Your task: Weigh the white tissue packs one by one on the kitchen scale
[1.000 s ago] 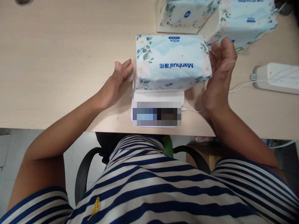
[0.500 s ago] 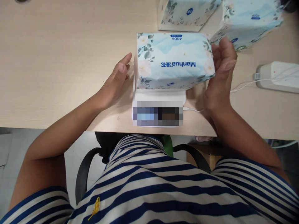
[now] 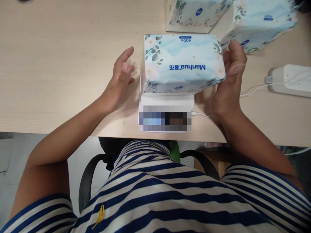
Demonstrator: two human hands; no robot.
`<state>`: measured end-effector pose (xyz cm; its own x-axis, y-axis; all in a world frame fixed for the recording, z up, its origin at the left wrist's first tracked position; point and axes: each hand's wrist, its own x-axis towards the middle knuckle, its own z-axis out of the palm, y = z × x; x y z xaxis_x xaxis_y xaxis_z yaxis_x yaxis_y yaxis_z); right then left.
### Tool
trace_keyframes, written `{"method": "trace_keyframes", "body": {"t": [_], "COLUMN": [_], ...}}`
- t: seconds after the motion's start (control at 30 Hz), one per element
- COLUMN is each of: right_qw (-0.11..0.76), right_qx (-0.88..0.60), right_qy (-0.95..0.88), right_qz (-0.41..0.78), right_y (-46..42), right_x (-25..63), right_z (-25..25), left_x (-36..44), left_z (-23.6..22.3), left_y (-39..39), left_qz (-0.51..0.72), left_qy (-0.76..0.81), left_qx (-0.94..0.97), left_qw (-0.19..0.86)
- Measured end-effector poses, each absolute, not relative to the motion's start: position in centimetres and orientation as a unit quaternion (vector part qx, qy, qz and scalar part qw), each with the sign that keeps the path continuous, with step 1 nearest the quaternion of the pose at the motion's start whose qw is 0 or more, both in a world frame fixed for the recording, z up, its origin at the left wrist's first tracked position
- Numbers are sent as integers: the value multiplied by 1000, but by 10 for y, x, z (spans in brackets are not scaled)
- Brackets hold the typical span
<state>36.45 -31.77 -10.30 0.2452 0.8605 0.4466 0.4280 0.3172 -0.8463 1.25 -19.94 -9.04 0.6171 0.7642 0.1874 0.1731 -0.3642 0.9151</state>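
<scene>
A pack of tissues [image 3: 182, 61] with blue and floral print rests on a white flat device [image 3: 167, 99] that looks like a scale; its front panel is pixelated. To the pack's left, my left hand [image 3: 121, 72] is open and apart from it, fingers spread. At the pack's right end is my right hand [image 3: 230, 72], fingers loosely bent with the thumb apart. Some of its fingertips are hidden by the pack's edge, and I cannot tell whether they touch it. A thin white cable [image 3: 202, 114] runs from the device's right side beneath my right wrist.
Two more tissue packs, one at the back [image 3: 191, 16] and one at the back right [image 3: 264, 22], lie on the wooden desk [image 3: 60, 64]. On the right is a white power strip [image 3: 291, 79] with cables. My chair's armrests [image 3: 86, 184] sit below the desk edge.
My left hand has shifted slightly left, away from the pack, and its fingers have spread. The pack and my right hand hold nearly the same place, with a small shift of the view.
</scene>
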Motion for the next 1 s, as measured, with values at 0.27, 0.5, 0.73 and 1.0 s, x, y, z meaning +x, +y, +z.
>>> {"method": "trace_keyframes", "body": {"t": [0.27, 0.5, 0.73, 1.0], "right_qw": [556, 511, 577, 597], "right_qx": [-557, -601, -562, -564], "right_qy": [-596, -597, -580, -560], "right_qz": [160, 146, 125, 108], "right_y": [-316, -320, -318, -321], "right_x": [367, 360, 352, 346], "right_z": [-106, -103, -108, -98], "left_x": [12, 29, 29, -91], "left_z": [-78, -73, -77, -62], "left_y": [-198, -209, -216, -172], "left_qz": [301, 329, 336, 362], "left_qy": [281, 253, 242, 485], "left_qx": [758, 805, 821, 720], "left_qw": [505, 424, 392, 340]}}
